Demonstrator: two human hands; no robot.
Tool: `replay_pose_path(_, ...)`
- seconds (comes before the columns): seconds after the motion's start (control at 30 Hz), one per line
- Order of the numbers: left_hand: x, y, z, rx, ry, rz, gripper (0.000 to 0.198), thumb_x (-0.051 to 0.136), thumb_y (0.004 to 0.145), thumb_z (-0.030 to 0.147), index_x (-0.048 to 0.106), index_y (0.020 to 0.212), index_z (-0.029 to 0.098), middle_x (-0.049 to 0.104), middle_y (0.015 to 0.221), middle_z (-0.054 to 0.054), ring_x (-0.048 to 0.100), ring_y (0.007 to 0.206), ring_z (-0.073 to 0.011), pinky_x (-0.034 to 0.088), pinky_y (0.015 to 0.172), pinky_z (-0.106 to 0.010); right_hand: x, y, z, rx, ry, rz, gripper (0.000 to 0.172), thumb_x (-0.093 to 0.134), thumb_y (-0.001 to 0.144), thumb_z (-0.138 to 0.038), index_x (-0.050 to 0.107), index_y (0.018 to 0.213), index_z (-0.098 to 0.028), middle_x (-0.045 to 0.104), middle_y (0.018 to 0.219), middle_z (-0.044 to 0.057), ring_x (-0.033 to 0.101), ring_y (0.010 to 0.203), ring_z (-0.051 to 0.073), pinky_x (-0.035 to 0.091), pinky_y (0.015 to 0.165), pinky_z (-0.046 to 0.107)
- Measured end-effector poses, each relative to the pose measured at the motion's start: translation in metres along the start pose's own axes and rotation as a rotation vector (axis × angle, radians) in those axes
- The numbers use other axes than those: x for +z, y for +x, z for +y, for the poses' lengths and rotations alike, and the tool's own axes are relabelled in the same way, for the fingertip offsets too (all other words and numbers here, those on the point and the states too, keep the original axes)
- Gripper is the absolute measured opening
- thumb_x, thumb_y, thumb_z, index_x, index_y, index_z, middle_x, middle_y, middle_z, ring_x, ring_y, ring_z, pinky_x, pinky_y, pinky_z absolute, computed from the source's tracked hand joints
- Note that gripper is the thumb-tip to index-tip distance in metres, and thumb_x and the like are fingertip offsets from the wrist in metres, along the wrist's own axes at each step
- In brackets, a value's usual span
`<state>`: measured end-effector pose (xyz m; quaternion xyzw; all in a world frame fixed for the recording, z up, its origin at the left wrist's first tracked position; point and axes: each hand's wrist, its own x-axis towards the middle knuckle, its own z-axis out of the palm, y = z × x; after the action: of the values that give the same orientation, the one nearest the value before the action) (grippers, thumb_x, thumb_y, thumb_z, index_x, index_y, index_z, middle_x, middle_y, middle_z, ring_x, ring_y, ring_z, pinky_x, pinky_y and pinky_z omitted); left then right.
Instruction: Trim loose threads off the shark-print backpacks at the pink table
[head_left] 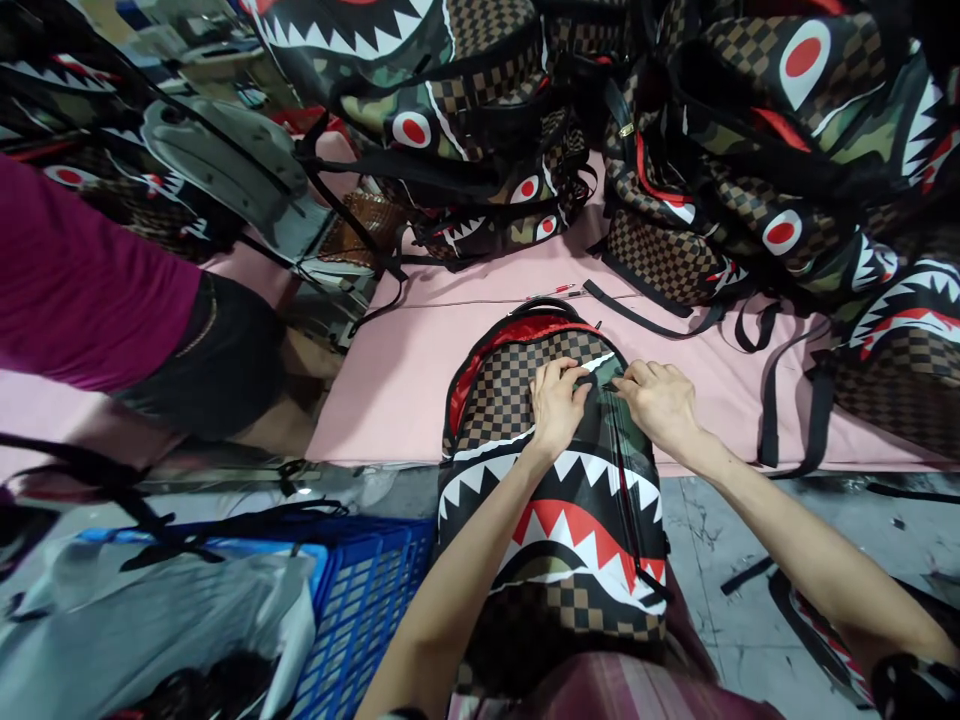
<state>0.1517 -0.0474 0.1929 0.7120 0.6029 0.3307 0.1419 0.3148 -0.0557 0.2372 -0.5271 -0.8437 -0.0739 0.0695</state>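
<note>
A backpack (592, 490) with a shark-mouth print, brown checks and camouflage leans between the pink table and my lap. Its top is partly unzipped, and red lining (469, 375) shows along the upper left edge. My left hand (559, 405) lies on the upper front panel, fingers curled and pinching at the fabric beside the camouflage patch. Just to its right, my right hand (660, 400) is closed, thumb and forefinger pinched on a small dark piece at the upper right of the bag. What that piece is cannot be made out. A dark seam or zipper line (622, 450) runs down below it.
Similar backpacks (480, 100) are heaped across the back of the pink table (390, 370), with more bags (787, 150) at right and loose straps. Pens (555, 292) lie behind the bag. A blue crate (367, 590) stands lower left; another person (97, 280) is at left.
</note>
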Motion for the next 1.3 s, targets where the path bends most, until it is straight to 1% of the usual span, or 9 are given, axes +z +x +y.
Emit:
replay_pose_path(0.3,0.001,0.001,-0.002,0.013,-0.017,0.013,0.019,0.061,0.079,0.017,0.065,0.097,0.023,0.057,0.11,-0.003,0.046,0.106,-0.0201,0.038,0.093,-0.034,-0.001,0.004,-0.002,-0.063,-0.06,-0.045,0.03,0.039,0.09,-0.016,0.069,0.086,-0.017,0.061,0.085,0.008,0.048,0.076,0.02,0.026,0.064,0.033)
replay_pose_path(0.43,-0.004,-0.003,-0.001,0.001,-0.045,0.003,0.019,0.059,0.08,0.015,0.064,0.097,0.022,0.057,0.109,-0.002,0.046,0.106,-0.019,0.038,0.093,-0.033,-0.002,0.002,0.002,0.05,-0.005,-0.024,0.024,0.046,0.089,-0.026,0.07,0.09,-0.02,0.06,0.082,0.007,0.05,0.072,0.018,0.025,0.06,0.031)
replay_pose_path(0.7,-0.007,-0.048,0.03,-0.139,0.044,-0.145,0.023,0.058,0.082,0.032,0.057,0.101,0.019,0.06,0.099,-0.004,0.051,0.097,-0.0211,0.04,0.085,-0.035,-0.004,0.006,0.004,0.07,0.124,-0.026,0.022,0.049,0.086,-0.024,0.071,0.09,-0.02,0.062,0.085,0.006,0.054,0.073,0.018,0.03,0.06,0.03)
replay_pose_path(0.8,-0.009,-0.064,0.039,-0.206,0.106,-0.248,0.046,0.059,0.077,0.048,0.051,0.11,0.016,0.058,0.105,-0.008,0.053,0.099,-0.0238,0.042,0.083,-0.037,0.018,-0.006,0.031,0.298,0.42,0.096,0.024,0.051,0.085,-0.031,0.069,0.097,-0.022,0.064,0.087,0.004,0.057,0.073,0.017,0.037,0.061,0.028)
replay_pose_path(0.9,-0.016,-0.064,0.04,-0.293,0.158,-0.411,0.039,0.051,0.082,0.048,0.054,0.105,0.017,0.062,0.098,-0.008,0.059,0.093,-0.024,0.044,0.079,-0.036,0.061,-0.037,0.064,0.631,0.545,0.244,0.033,0.051,0.083,-0.037,0.066,0.105,-0.018,0.064,0.097,0.008,0.059,0.083,0.02,0.043,0.07,0.03)
replay_pose_path(1.0,-0.022,-0.054,0.041,-0.295,0.301,-0.619,0.034,0.039,0.087,0.042,0.062,0.092,0.017,0.067,0.085,-0.011,0.064,0.085,-0.0269,0.045,0.073,-0.037,0.102,-0.071,0.08,0.776,0.432,0.1,0.034,0.051,0.081,-0.033,0.065,0.106,-0.014,0.063,0.102,0.013,0.058,0.09,0.026,0.044,0.075,0.038)
replay_pose_path(1.13,-0.023,-0.043,0.045,-0.209,0.434,-0.693,0.039,0.036,0.085,0.035,0.069,0.08,0.016,0.069,0.085,-0.014,0.065,0.085,-0.028,0.045,0.07,-0.034,0.096,-0.083,0.064,0.602,0.401,0.144,0.033,0.053,0.08,-0.029,0.062,0.109,-0.016,0.059,0.115,0.015,0.049,0.109,0.033,0.041,0.085,0.05)
replay_pose_path(1.23,-0.034,-0.043,0.05,-0.158,0.452,-0.643,0.039,0.035,0.084,0.034,0.07,0.076,0.018,0.07,0.082,-0.012,0.066,0.082,-0.0268,0.044,0.066,-0.032,0.054,-0.079,0.032,0.096,0.482,0.29,0.029,0.048,0.086,-0.025,0.061,0.11,-0.018,0.061,0.115,0.012,0.048,0.114,0.025,0.04,0.094,0.046)
replay_pose_path(1.3,-0.051,-0.046,0.055,-0.123,0.483,-0.591,0.04,0.033,0.085,0.034,0.069,0.076,0.018,0.07,0.081,-0.011,0.066,0.081,-0.0269,0.044,0.065,-0.032,0.03,-0.079,0.011,-0.291,0.523,0.207,0.028,0.045,0.088,-0.024,0.061,0.111,-0.019,0.062,0.114,0.01,0.05,0.115,0.021,0.04,0.097,0.041)
